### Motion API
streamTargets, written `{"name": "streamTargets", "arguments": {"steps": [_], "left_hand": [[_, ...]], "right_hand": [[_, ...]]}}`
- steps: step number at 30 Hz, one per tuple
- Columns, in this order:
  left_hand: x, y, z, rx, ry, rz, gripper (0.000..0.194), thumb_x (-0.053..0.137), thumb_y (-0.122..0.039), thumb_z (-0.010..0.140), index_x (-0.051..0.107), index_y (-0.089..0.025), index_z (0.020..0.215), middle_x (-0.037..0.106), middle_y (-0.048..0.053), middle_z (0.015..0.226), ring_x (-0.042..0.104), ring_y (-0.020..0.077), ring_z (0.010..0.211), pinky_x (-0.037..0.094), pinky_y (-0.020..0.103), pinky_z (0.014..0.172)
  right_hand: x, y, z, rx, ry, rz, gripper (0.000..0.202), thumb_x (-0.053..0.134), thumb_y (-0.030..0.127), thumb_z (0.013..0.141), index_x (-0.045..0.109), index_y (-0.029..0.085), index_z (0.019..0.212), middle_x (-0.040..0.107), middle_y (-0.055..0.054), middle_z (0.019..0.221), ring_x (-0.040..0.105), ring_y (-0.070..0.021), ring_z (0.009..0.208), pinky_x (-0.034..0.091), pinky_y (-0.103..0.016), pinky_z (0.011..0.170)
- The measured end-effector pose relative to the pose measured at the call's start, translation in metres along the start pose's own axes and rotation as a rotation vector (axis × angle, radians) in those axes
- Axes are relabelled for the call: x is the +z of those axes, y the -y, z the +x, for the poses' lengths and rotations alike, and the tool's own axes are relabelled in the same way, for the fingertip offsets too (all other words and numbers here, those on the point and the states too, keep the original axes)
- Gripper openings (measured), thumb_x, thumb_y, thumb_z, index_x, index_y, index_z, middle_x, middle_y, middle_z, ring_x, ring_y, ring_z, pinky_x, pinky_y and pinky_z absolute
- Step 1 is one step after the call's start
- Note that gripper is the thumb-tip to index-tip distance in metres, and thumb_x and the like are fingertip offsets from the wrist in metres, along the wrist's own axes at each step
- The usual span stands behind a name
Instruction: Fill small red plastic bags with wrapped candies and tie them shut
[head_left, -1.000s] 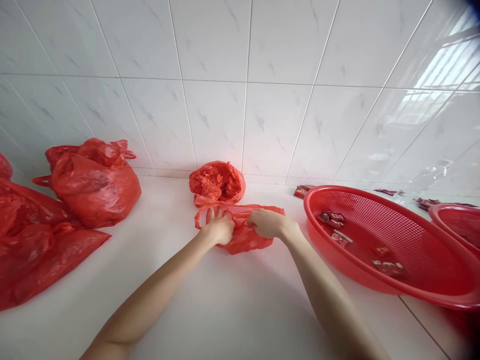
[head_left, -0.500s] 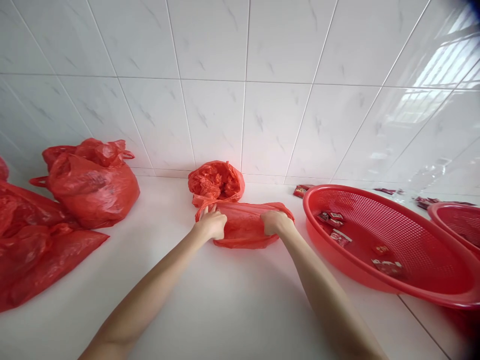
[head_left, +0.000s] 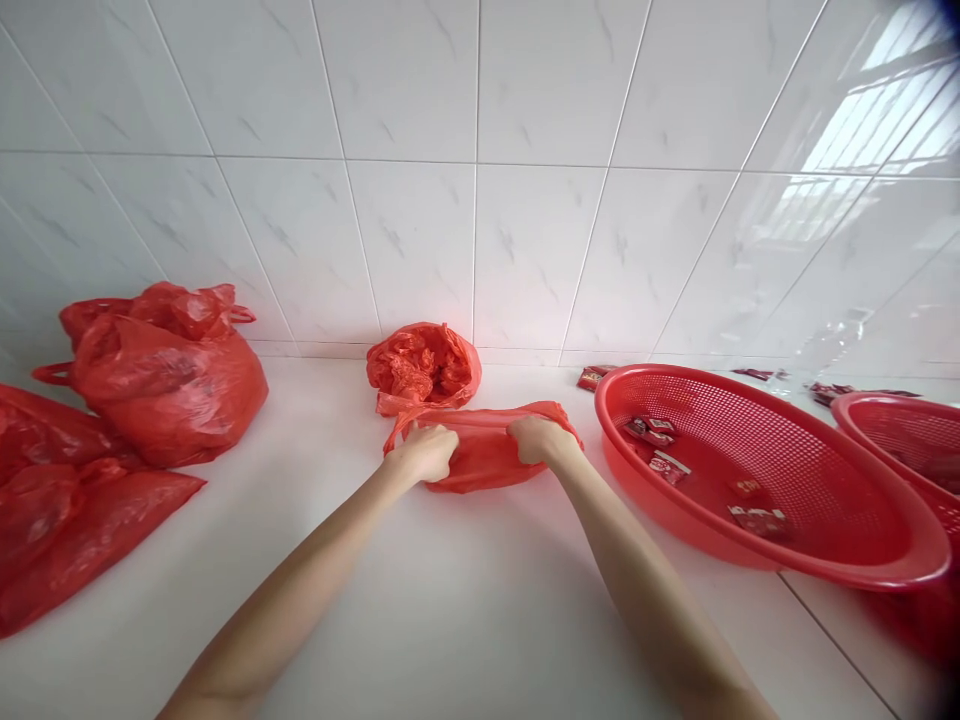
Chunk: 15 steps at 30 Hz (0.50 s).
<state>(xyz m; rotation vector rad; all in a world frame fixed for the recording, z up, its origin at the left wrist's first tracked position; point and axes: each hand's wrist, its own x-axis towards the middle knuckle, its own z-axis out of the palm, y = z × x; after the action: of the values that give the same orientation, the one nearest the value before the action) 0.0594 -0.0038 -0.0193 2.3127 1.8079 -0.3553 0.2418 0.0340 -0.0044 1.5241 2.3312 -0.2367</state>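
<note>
A red plastic bag (head_left: 486, 455) lies spread wide on the white counter in front of me. My left hand (head_left: 429, 452) is closed at its left side, the fingers curled on the thin plastic. At the bag's right side, my right hand (head_left: 536, 440) is closed too, partly inside its rim. Fingertips of both hands are hidden. Just behind the bag stands a second, crumpled red plastic bag (head_left: 424, 368) with its mouth open and folds of plastic inside it.
A red perforated basket (head_left: 750, 400) holding several small packets (head_left: 757, 520) tilts at the right, with another red basket (head_left: 900, 410) beyond it. Full red bags (head_left: 172, 380) sit at the left. A tiled wall (head_left: 420, 240) rises behind. A clear bottle (head_left: 832, 345) lies near the wall.
The view has shifted slightly, so the surroundings sit a little further left. My right hand has moved a bit toward my left hand; both still hold the bag.
</note>
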Motion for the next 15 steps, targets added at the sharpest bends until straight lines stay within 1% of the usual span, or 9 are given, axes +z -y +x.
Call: {"name": "streamTargets", "arguments": {"steps": [2,4,6,8,10,12,14,15], "left_hand": [[0.001,0.008,0.002,-0.031,0.051,-0.028,0.021,0.059,-0.001,0.061,0.067,-0.017,0.072,0.071,0.01,0.083,0.065,0.0235,0.074,0.048,0.034,0.071],[0.002,0.012,0.002,-0.046,0.082,-0.044,0.02,0.06,-0.002,0.059,0.068,-0.017,0.071,0.071,0.011,0.083,0.064,0.0233,0.072,0.046,0.031,0.063],[0.001,0.012,0.001,-0.041,0.084,-0.045,0.015,0.061,-0.004,0.06,0.066,-0.017,0.067,0.07,0.01,0.078,0.064,0.0239,0.071,0.044,0.031,0.061],[0.0,0.008,-0.002,-0.012,0.049,-0.039,0.009,0.061,-0.009,0.064,0.065,-0.017,0.066,0.068,0.01,0.076,0.063,0.0247,0.072,0.044,0.032,0.062],[0.0,-0.001,-0.005,0.034,-0.015,-0.036,0.008,0.057,-0.017,0.073,0.065,-0.018,0.07,0.067,0.01,0.078,0.063,0.0256,0.075,0.043,0.032,0.064],[0.0,-0.009,-0.009,0.083,-0.086,-0.037,0.016,0.051,-0.024,0.082,0.066,-0.019,0.078,0.068,0.01,0.085,0.063,0.0259,0.08,0.044,0.033,0.066],[0.001,-0.016,-0.013,0.143,-0.159,-0.061,0.021,0.047,-0.028,0.086,0.067,-0.02,0.085,0.068,0.009,0.091,0.063,0.0252,0.085,0.045,0.032,0.071],[0.002,-0.019,-0.014,0.176,-0.195,-0.08,0.022,0.047,-0.029,0.088,0.068,-0.021,0.087,0.068,0.008,0.092,0.063,0.0246,0.087,0.045,0.032,0.073]], "right_hand": [[0.004,-0.005,0.006,0.04,0.028,-0.002,0.026,0.064,0.008,0.076,0.067,0.014,0.101,0.07,-0.01,0.097,0.067,-0.0223,0.083,0.051,-0.032,0.064],[0.006,-0.008,0.011,0.059,0.045,-0.002,0.022,0.066,0.012,0.076,0.067,0.013,0.098,0.07,-0.009,0.092,0.067,-0.0213,0.08,0.052,-0.032,0.065],[0.006,-0.009,0.014,0.055,0.059,0.002,0.019,0.068,0.013,0.073,0.068,0.013,0.092,0.07,-0.009,0.087,0.067,-0.0239,0.079,0.051,-0.033,0.064],[0.004,-0.008,0.013,0.032,0.07,0.018,0.02,0.07,0.015,0.07,0.07,0.013,0.089,0.071,-0.011,0.087,0.068,-0.0281,0.081,0.051,-0.035,0.063],[-0.001,-0.006,0.005,-0.015,0.07,0.053,0.026,0.07,0.022,0.073,0.07,0.016,0.098,0.072,-0.012,0.099,0.068,-0.0302,0.09,0.052,-0.035,0.064],[-0.012,-0.007,-0.011,-0.083,0.043,0.104,0.036,0.065,0.031,0.08,0.066,0.022,0.115,0.067,-0.01,0.121,0.065,-0.0288,0.106,0.053,-0.033,0.069],[-0.026,-0.013,-0.034,-0.189,-0.029,0.19,0.045,0.058,0.041,0.087,0.057,0.033,0.131,0.058,-0.003,0.138,0.058,-0.0237,0.12,0.053,-0.031,0.081],[-0.034,-0.02,-0.047,-0.298,-0.108,0.3,0.049,0.056,0.044,0.088,0.053,0.033,0.136,0.057,-0.004,0.139,0.057,-0.0223,0.122,0.052,-0.03,0.086]]}}
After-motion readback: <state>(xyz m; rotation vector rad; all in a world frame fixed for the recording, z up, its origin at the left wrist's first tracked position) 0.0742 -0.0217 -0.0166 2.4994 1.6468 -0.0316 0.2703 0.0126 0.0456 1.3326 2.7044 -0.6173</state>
